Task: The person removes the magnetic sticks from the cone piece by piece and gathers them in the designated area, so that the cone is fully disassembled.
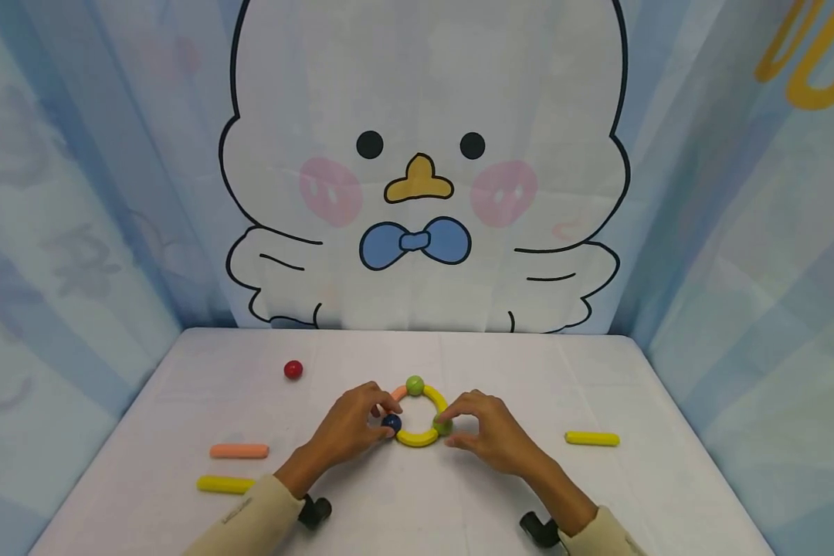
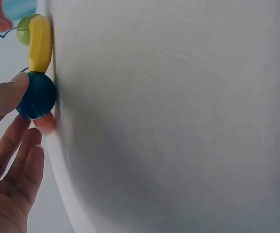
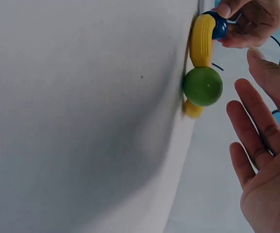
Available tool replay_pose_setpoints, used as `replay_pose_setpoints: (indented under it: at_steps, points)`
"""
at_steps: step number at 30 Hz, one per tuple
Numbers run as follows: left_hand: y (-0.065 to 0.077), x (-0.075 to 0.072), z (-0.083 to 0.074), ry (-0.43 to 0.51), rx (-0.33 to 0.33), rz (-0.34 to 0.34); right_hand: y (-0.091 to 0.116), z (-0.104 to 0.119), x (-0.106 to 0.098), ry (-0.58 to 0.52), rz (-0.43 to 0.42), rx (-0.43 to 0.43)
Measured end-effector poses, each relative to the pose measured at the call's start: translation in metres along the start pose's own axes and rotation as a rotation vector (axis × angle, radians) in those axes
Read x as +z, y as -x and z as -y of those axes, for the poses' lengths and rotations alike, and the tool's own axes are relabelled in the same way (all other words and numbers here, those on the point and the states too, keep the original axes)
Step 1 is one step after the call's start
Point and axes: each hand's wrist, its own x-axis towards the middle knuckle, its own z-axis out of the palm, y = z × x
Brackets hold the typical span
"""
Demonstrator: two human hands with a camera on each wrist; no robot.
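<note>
A ring of curved rods and balls lies flat on the white table. It joins a blue ball [image 1: 392, 422] at the left, a green ball [image 1: 415, 385] at the far side and another green ball [image 3: 203, 86] at the right. Two yellow curved rods [image 1: 417, 439] and an orange curved rod [image 1: 399, 393] link them. My left hand [image 1: 356, 423] pinches the blue ball between thumb and fingers. Beside the right green ball is my right hand [image 1: 498, 434], its thumb and fingers spread; the right wrist view shows a gap between them and that ball.
To the left lie an orange straight rod [image 1: 239, 451] and a yellow straight rod [image 1: 224, 484], partly behind the left sleeve. A red ball [image 1: 293, 370] sits farther back. Another yellow rod [image 1: 592, 439] is at the right. Printed curtains [image 1: 417, 293] stand behind the table [image 1: 500, 355].
</note>
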Motion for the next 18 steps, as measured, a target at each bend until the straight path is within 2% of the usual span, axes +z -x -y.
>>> replay_pose_setpoints:
  at_steps: [7, 11, 18]
  points:
    - [0.0, 0.001, 0.003, 0.042, 0.024, 0.016, -0.016, 0.006, 0.015, 0.012, 0.015, -0.051]
    - [0.0, 0.002, 0.002, 0.049, 0.018, 0.031, -0.024, 0.006, 0.023, 0.023, 0.022, -0.068]
    - [0.001, 0.003, 0.002, 0.048, 0.001, 0.039, -0.034, 0.005, 0.035, 0.018, 0.083, -0.102]
